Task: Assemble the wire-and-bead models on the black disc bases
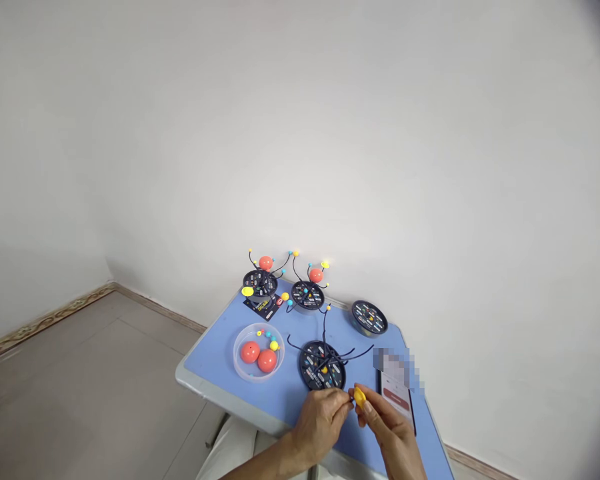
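Near the table's front edge, my left hand [320, 423] is closed on the end of a thin black arm of a solar system model. My right hand [387, 427] pinches a yellow planet piece [360, 398], which meets the tip of that arm between my hands. The model's round black base [313, 370], printed with small planets, lies just beyond my left hand. Several curved black arms rise from it, one with a small orange ball [329, 307] on its tip. To the left, a clear round tub [236, 363] holds two red balls [259, 357] and several small coloured ones.
Two models with red centre balls, the left one [260, 283] and the right one [307, 295], stand along the back of the blue table [210, 353]. A round black base [370, 318] sits back right. A phone [396, 393] lies by my right hand. A wall rises behind.
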Tool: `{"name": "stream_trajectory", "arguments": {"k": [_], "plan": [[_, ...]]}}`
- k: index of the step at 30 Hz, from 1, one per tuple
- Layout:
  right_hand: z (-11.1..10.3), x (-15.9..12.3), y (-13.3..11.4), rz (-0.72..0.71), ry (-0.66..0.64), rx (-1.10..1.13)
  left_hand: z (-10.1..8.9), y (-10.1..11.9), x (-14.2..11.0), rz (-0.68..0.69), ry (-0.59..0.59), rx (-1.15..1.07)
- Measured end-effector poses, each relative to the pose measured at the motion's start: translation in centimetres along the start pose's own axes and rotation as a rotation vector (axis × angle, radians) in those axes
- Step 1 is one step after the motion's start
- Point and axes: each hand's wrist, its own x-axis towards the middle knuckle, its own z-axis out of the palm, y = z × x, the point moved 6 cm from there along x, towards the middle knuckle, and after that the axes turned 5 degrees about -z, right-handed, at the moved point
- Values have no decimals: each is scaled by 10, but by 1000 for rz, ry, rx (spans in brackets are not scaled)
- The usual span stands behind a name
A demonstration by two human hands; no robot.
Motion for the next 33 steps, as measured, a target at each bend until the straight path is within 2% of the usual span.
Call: {"name": "stream_trajectory", "arguments": {"k": [9, 15, 21, 33], "plan": [[0, 7, -15, -146, -79, -198, 0, -1, 1, -36, -7, -34], [3, 8, -35, -420, -155, -493, -2, 0, 2, -63, -15, -101], [24, 1, -60, -698, -364, -782, -2, 0, 2, -84, -15, -188], [36, -1, -66, -667, -447, -862, -5, -3, 3, -120, -12, -245]]}}
